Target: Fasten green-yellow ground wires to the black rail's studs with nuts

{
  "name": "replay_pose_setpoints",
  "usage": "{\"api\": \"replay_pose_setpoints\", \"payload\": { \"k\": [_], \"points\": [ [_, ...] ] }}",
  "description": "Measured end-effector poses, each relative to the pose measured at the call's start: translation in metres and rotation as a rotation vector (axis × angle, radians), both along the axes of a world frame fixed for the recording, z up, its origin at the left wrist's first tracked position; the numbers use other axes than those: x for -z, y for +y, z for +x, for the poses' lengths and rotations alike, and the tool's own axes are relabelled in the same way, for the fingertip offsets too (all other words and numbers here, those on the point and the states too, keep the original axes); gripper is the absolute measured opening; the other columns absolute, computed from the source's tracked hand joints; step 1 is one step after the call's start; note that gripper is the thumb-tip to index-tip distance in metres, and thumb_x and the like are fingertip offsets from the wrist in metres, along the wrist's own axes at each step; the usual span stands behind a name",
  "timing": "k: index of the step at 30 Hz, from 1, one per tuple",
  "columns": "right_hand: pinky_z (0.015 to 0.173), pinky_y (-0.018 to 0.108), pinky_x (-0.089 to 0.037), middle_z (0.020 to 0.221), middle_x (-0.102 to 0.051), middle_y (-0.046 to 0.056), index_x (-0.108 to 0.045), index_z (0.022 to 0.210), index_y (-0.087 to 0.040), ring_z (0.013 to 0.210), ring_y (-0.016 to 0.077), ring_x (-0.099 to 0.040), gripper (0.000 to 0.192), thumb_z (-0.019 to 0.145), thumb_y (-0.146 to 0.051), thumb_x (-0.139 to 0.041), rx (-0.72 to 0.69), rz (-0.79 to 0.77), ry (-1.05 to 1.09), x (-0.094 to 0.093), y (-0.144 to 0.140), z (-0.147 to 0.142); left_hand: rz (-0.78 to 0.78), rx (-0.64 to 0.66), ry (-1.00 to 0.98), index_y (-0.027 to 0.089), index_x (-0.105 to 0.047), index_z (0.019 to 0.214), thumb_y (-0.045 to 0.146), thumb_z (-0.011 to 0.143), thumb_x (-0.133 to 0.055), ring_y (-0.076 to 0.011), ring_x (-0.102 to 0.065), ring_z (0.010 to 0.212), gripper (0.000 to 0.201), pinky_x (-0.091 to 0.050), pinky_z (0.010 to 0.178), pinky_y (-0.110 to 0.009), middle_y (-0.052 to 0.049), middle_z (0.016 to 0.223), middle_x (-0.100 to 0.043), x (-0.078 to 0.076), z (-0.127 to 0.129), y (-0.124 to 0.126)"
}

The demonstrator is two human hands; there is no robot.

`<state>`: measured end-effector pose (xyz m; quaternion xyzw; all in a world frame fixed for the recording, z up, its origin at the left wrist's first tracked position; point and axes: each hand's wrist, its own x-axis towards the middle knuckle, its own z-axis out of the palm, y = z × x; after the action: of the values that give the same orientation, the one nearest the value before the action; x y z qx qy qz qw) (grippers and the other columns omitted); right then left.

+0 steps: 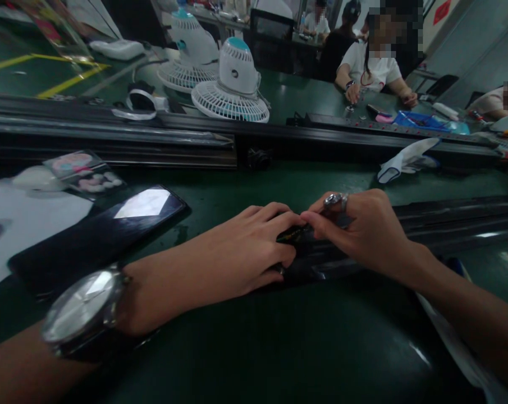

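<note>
Long black strips (456, 224), perhaps rails, lie on the green table and run from the right to beneath both hands. My left hand (257, 247) curls over their near end, its fingers closed around a dark piece (292, 234) with faint yellowish marks. Pressed against the left fingertips, my right hand (363, 227) pinches with thumb and index finger. Whatever sits in that pinch is too small and hidden to name. A silver ring is on the right hand, and a watch (83, 308) is on the left wrist.
Left lie a black phone-like slab (97, 241), white paper (30, 213) and a clear packet (85, 171). Dark metal profiles (110, 140) cross behind, with white fans (232, 84) beyond. A white glove (409, 160) lies back right. A co-worker (374, 70) sits opposite.
</note>
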<state>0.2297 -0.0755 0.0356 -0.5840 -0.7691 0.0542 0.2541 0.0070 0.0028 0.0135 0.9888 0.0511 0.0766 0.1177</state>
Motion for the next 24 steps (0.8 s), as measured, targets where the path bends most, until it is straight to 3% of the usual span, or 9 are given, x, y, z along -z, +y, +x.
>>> {"api": "replay_pose_setpoints", "payload": {
  "k": [12,24],
  "points": [
    [0.056,0.026,-0.039,0.063,-0.073,0.000,-0.076,0.076,-0.017,0.055,0.0133,-0.066,0.026,0.095,-0.031,-0.068,-0.022,0.023,-0.018,0.0007,-0.0004,-0.0024,0.054,0.006,0.006,0.019,-0.070,0.092,0.023,0.090,-0.073,-0.0332,-0.042,0.140,0.006,-0.043,0.113,-0.053,-0.010,0.141,-0.056,0.0027,0.0018,-0.0019],
    [0.057,0.028,-0.041,0.065,-0.073,0.000,-0.077,0.084,-0.018,0.057,0.0152,-0.067,0.022,0.097,-0.033,-0.065,-0.005,0.006,-0.032,0.0000,-0.0014,-0.0001,-0.108,0.044,0.026,0.027,-0.073,0.095,0.016,0.089,-0.071,-0.0289,-0.038,0.143,0.013,-0.045,0.112,-0.045,-0.003,0.143,-0.053,-0.0052,-0.0001,0.0029]
  ]
}}
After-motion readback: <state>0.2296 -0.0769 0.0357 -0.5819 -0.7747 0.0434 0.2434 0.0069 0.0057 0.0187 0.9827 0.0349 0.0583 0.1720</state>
